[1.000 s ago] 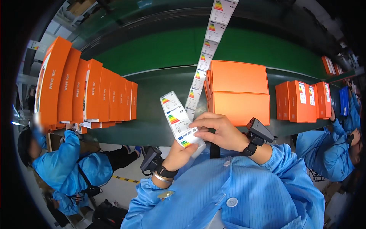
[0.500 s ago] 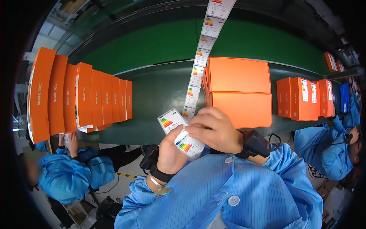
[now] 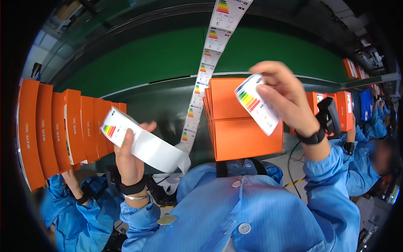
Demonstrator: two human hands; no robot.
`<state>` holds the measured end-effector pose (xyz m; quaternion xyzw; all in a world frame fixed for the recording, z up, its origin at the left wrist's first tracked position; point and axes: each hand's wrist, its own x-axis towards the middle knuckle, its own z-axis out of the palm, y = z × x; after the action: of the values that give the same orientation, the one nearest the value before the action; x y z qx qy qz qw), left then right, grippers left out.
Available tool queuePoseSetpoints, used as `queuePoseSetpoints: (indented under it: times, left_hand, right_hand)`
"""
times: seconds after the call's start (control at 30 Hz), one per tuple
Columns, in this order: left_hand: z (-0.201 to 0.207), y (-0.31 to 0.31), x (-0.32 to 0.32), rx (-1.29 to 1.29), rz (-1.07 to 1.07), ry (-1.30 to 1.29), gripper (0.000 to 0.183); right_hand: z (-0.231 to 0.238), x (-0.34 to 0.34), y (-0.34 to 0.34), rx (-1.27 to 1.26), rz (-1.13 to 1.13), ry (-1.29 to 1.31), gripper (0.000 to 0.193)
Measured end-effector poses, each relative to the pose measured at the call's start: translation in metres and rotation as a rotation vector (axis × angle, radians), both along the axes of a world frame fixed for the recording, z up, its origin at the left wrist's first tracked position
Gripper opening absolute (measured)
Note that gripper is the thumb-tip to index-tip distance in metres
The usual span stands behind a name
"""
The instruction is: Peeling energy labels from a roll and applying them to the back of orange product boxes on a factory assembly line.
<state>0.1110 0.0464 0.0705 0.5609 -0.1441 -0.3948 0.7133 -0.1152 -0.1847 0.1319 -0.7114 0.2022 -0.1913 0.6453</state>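
My left hand [image 3: 129,156] is closed on a label strip [image 3: 121,122], thumb on top. One label with coloured bars shows at the strip's end, and bare white backing paper [image 3: 156,150] curls away to the right. My right hand [image 3: 289,98] pinches a single loose label [image 3: 257,104] between thumb and fingers. That label hangs tilted above the orange boxes [image 3: 247,138] in front of me, apart from their surface. Farther back, the printed part of the strip [image 3: 202,75] runs up and away past the boxes' left side.
A row of orange boxes [image 3: 52,130] stands upright at the left on the dark green bench [image 3: 157,101]. More labelled boxes [image 3: 345,110] stand at the right. Co-workers in blue sit on both sides, a sleeve [image 3: 84,214] at the left. A blue bin [image 3: 365,105] is far right.
My hands have moved apart. The right went up and right with a single label, now off the strip; the left went left with the strip, and bare backing now shows.
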Motion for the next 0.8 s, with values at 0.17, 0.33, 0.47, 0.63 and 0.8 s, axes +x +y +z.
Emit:
queuePoseSetpoints:
  times: [0.17, 0.33, 0.47, 0.63, 0.8]
  left_hand:
    - [-0.013, -0.028, -0.039, 0.029, -0.346, -0.109, 0.047]
    - [-0.053, -0.042, -0.077, -0.08, -0.439, -0.125, 0.035]
    - [-0.053, -0.047, -0.087, -0.028, -0.439, -0.179, 0.031]
    - [-0.054, -0.051, -0.085, 0.003, -0.438, -0.184, 0.031]
    - [-0.054, -0.052, -0.082, 0.024, -0.448, -0.213, 0.031]
  right_hand:
    - [-0.042, 0.023, -0.034, -0.486, 0.289, 0.351, 0.055]
    - [-0.062, 0.045, -0.037, -0.517, 0.392, 0.472, 0.065]
    - [-0.066, 0.049, -0.037, -0.519, 0.411, 0.503, 0.068]
    - [-0.062, 0.055, -0.036, -0.533, 0.429, 0.584, 0.07]
    - [-0.068, 0.055, -0.038, -0.526, 0.422, 0.497, 0.07]
